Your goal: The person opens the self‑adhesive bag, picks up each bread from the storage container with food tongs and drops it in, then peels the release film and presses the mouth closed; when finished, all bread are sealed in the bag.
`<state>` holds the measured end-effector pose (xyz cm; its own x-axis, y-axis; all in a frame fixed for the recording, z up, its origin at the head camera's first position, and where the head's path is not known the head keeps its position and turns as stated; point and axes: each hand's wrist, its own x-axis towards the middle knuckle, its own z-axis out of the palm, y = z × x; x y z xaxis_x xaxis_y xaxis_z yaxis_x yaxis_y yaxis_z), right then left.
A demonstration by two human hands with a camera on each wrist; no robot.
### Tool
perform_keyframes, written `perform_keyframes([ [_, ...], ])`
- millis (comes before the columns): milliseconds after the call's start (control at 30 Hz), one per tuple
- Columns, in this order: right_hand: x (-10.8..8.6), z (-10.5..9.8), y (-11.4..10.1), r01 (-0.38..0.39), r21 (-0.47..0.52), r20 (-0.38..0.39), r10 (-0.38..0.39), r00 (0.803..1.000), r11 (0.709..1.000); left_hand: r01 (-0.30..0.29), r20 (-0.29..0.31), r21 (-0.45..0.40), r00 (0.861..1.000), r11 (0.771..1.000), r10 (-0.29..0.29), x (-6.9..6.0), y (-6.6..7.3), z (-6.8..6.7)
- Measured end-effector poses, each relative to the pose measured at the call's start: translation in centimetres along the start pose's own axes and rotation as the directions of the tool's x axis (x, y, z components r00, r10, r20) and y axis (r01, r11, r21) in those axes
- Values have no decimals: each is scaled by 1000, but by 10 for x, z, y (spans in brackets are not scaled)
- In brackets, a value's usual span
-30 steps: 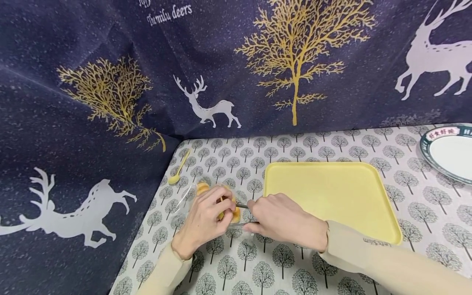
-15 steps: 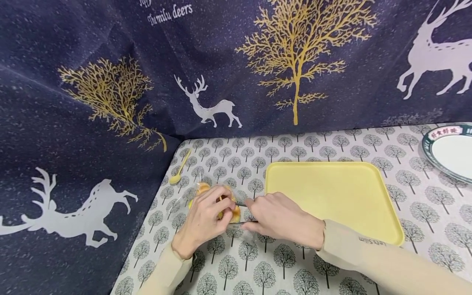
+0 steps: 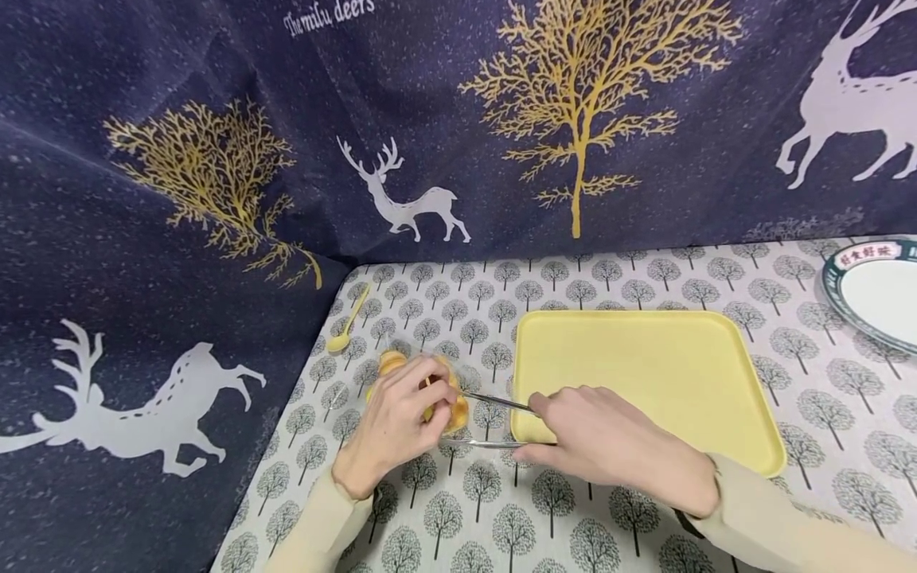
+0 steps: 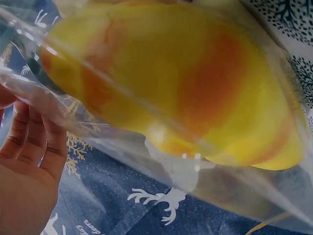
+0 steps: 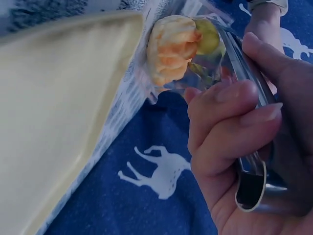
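In the head view my left hand (image 3: 394, 418) grips a clear plastic bag (image 4: 112, 147) at its mouth, with golden bread pieces (image 3: 458, 414) inside. Seen close in the left wrist view, a yellow and orange piece (image 4: 161, 73) fills the bag. My right hand (image 3: 609, 438) holds metal tongs (image 3: 501, 402) near their bent end, arms apart, their far ends at the bag beside my left fingers. A browned, ridged bread piece (image 5: 173, 49) and a yellow-green one (image 5: 208, 36) show past the tongs (image 5: 281, 191) in the right wrist view. The tong tips are hard to make out.
A yellow tray (image 3: 637, 374) lies right of the bag, partly under my right hand in the head view. A yellow spoon (image 3: 339, 342) rests at the back left. At the far right stands a white plate with a green rim (image 3: 834, 282).
My right hand has moved to the right, away from my left, and more of the tongs' length shows. My left hand stays at the bag. The head view has tilted slightly down.
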<state>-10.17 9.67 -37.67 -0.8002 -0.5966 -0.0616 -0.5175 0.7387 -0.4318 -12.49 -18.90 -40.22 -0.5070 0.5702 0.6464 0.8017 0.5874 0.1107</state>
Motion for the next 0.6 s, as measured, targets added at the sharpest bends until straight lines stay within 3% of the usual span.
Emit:
perform_keyframes([
  [267, -37, -3, 23, -106, -17, 0, 106, 994, 994, -17, -17, 11, 1000, 1000, 17, 0, -1, 3],
  [600, -95, 3, 56, -170, 13, -176, 170, 970, 985, 0, -21, 42, 1000, 999, 1, -3, -1, 0],
])
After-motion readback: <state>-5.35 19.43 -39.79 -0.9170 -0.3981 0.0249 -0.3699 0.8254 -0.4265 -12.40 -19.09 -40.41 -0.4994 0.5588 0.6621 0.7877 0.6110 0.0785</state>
